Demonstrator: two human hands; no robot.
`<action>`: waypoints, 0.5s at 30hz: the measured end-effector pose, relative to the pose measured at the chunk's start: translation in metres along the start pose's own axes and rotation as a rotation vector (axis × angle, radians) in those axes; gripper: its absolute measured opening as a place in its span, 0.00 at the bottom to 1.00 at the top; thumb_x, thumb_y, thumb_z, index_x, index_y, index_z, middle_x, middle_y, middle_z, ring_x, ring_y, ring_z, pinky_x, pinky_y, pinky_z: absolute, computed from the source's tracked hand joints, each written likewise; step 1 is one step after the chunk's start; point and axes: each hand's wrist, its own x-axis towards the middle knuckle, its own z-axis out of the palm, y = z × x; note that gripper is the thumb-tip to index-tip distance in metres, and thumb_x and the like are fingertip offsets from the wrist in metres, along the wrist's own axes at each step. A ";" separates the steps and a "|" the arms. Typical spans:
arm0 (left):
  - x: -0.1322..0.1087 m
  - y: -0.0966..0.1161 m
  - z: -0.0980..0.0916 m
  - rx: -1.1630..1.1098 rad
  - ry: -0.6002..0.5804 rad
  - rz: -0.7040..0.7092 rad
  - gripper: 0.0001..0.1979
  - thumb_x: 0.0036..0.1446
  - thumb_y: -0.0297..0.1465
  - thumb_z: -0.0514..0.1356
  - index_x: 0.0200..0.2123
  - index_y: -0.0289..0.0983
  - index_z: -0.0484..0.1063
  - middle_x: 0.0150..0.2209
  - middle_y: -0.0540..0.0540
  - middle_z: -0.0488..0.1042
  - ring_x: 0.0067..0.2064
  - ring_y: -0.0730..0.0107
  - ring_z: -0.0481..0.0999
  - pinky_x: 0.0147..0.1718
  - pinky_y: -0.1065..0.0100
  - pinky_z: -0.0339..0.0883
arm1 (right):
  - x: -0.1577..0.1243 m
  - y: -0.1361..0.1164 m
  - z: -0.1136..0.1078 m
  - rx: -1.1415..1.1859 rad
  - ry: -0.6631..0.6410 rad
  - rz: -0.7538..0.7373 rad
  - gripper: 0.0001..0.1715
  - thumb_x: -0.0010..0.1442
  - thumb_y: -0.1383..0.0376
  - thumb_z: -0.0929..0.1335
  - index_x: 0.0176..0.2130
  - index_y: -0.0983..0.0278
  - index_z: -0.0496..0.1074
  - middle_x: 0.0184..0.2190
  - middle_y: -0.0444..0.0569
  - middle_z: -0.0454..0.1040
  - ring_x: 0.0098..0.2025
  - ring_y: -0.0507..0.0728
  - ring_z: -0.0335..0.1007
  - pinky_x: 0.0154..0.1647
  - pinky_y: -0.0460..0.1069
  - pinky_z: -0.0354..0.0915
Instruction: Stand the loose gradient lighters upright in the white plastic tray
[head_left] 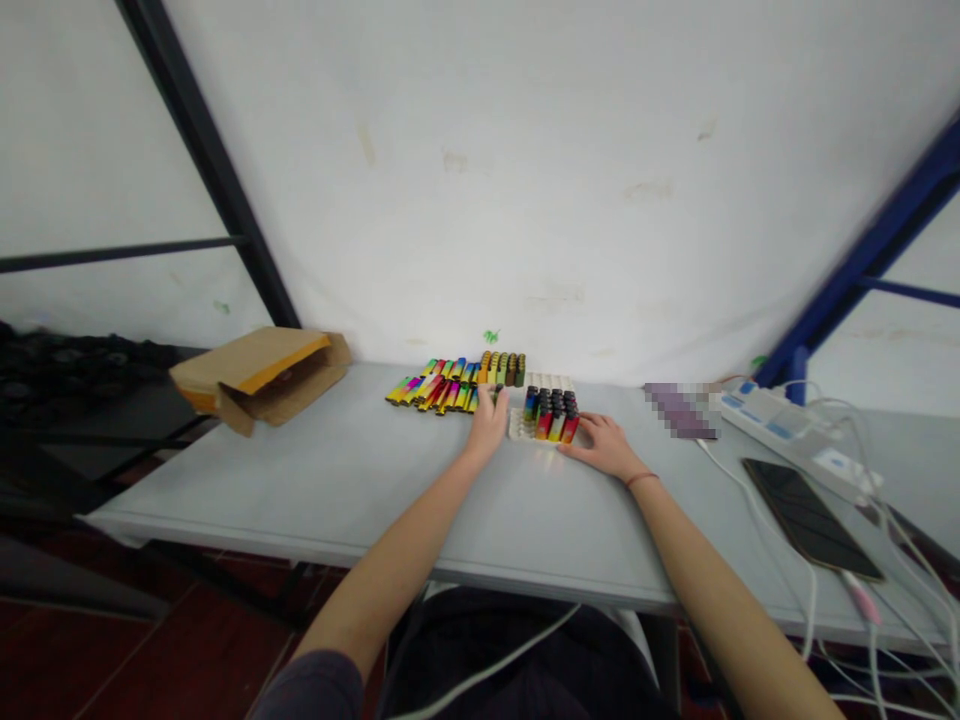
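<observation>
- The left hand (487,425) reaches forward to the near end of the loose lighters (439,388). Its fingertips are at a dark one beside the tray (517,428). Whether the fingers have closed on that lighter or only touch it, I cannot tell; the hand covers the contact.
- The right hand (604,446) lies low on the table (337,480) with its fingers spread and slack against the tray's near right corner. It grasps nothing — it looks placed there to keep the light tray from sliding.
- The tray is white and sits between the two hands, close to the wall. Its near part carries upright lighters (551,410), packed side by side with their dark caps up. Its far cells look bare.
- The loose lighters lie flat in a bright fan of yellow, pink, green and blue, just left of the tray. They are within easy reach of the left hand, which may be why they lie there.
- A cardboard box (259,378) lies on its side at the table's far left corner, with its open flaps towards the lighters but well apart from them.
- On the right, away from the hands, a power strip (780,422) runs along the back edge and a dark phone (811,518) lies face up — both well apart from the tray.
</observation>
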 end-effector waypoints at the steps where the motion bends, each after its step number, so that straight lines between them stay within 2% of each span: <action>1: 0.000 0.001 -0.001 0.043 0.030 0.055 0.13 0.70 0.41 0.52 0.47 0.38 0.68 0.36 0.46 0.74 0.40 0.66 0.75 0.46 0.65 0.70 | 0.000 0.000 0.000 0.001 0.000 0.000 0.37 0.61 0.41 0.69 0.60 0.61 0.74 0.64 0.58 0.71 0.64 0.70 0.65 0.64 0.63 0.61; 3: 0.000 0.004 -0.003 0.131 0.067 0.167 0.10 0.69 0.36 0.54 0.45 0.38 0.71 0.43 0.42 0.75 0.49 0.63 0.75 0.54 0.62 0.68 | 0.000 0.000 0.000 0.004 -0.001 0.002 0.38 0.61 0.41 0.69 0.60 0.61 0.74 0.63 0.58 0.71 0.64 0.70 0.65 0.64 0.63 0.62; 5: 0.001 0.006 -0.005 0.176 0.045 0.237 0.09 0.67 0.34 0.56 0.44 0.37 0.74 0.47 0.40 0.75 0.53 0.60 0.74 0.55 0.62 0.68 | 0.000 0.000 0.000 0.006 -0.004 0.004 0.38 0.61 0.41 0.69 0.60 0.62 0.74 0.63 0.58 0.72 0.64 0.70 0.65 0.64 0.63 0.61; 9: 0.002 0.005 -0.004 0.094 -0.109 0.226 0.12 0.65 0.32 0.58 0.48 0.36 0.76 0.50 0.40 0.77 0.50 0.62 0.77 0.48 0.66 0.72 | -0.001 -0.001 -0.001 0.003 -0.004 0.009 0.38 0.61 0.41 0.69 0.60 0.61 0.74 0.64 0.58 0.71 0.64 0.70 0.65 0.65 0.62 0.61; 15: -0.002 0.000 0.000 0.099 -0.261 0.232 0.12 0.63 0.33 0.61 0.47 0.37 0.79 0.50 0.41 0.79 0.50 0.61 0.79 0.49 0.64 0.74 | 0.000 0.000 0.000 0.003 -0.006 0.005 0.37 0.61 0.41 0.70 0.59 0.61 0.74 0.63 0.58 0.71 0.64 0.69 0.65 0.65 0.62 0.61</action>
